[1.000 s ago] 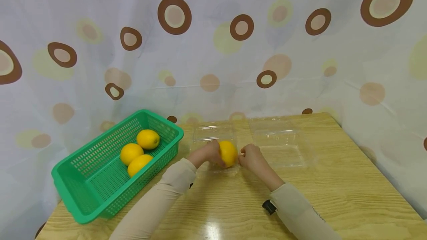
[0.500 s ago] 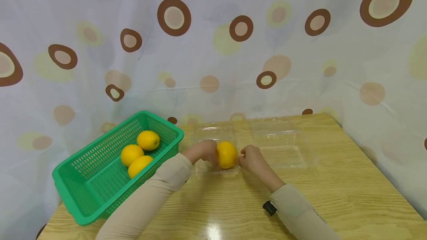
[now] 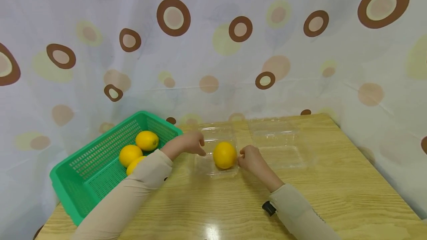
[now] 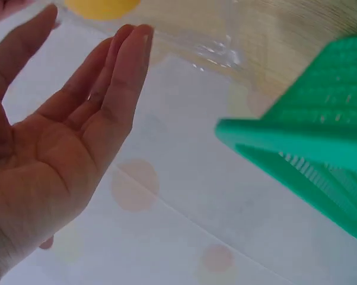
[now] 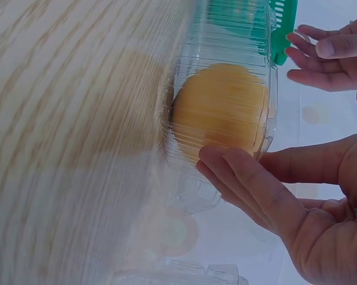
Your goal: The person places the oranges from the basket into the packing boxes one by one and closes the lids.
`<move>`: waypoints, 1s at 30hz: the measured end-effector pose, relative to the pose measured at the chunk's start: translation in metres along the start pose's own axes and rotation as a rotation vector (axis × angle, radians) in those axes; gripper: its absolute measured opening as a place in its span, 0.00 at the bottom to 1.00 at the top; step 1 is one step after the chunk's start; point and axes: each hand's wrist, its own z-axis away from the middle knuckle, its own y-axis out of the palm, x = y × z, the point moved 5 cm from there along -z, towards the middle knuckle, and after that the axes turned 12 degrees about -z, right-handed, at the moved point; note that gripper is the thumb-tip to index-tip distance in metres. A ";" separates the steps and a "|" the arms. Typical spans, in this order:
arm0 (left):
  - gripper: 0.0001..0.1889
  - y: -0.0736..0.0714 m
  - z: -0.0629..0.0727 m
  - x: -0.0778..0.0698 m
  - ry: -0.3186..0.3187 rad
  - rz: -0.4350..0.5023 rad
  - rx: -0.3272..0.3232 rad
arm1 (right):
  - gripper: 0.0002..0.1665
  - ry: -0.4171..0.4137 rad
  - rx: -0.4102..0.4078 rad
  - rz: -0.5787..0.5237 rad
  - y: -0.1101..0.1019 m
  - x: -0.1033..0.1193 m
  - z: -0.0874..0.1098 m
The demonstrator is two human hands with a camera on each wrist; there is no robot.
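Observation:
A round yellow-orange fruit, apparently an orange [image 3: 225, 155], sits against the right side of a clear plastic container [image 3: 204, 166] whose lid [image 3: 218, 133] stands raised behind. My left hand [image 3: 191, 143] is over the container's left side, apart from the orange; in the left wrist view its fingers [image 4: 128, 71] are extended and hold nothing. With thumb and fingertips, my right hand [image 3: 252, 158] pinches the container's right rim. Through the ribbed wall in the right wrist view, the orange [image 5: 220, 110] shows just beyond those fingertips.
At the left, a green plastic basket [image 3: 68, 162] holds 3 more of the fruits [image 3: 146, 140], one partly hidden by my left sleeve. A second clear container [image 3: 283, 155] lies open on the wooden table [image 3: 340, 180] at the right. A patterned cloth [image 3: 213, 47] hangs behind.
My left hand has let go of the orange and moved left toward the basket. The orange stays in the container, shifted slightly left. My right hand keeps its place.

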 end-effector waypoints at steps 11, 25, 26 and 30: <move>0.16 -0.021 0.030 0.066 -0.088 0.052 -0.218 | 0.18 -0.005 -0.018 0.006 0.001 0.000 -0.001; 0.21 0.007 0.057 0.141 -0.354 -0.065 0.066 | 0.19 -0.030 -0.002 0.004 0.002 0.000 0.003; 0.22 0.009 0.059 0.144 -0.363 -0.071 0.085 | 0.20 -0.033 0.000 0.005 0.002 0.001 0.003; 0.24 0.014 0.062 0.150 -0.383 -0.060 0.149 | 0.19 -0.030 -0.003 0.005 0.001 0.001 0.004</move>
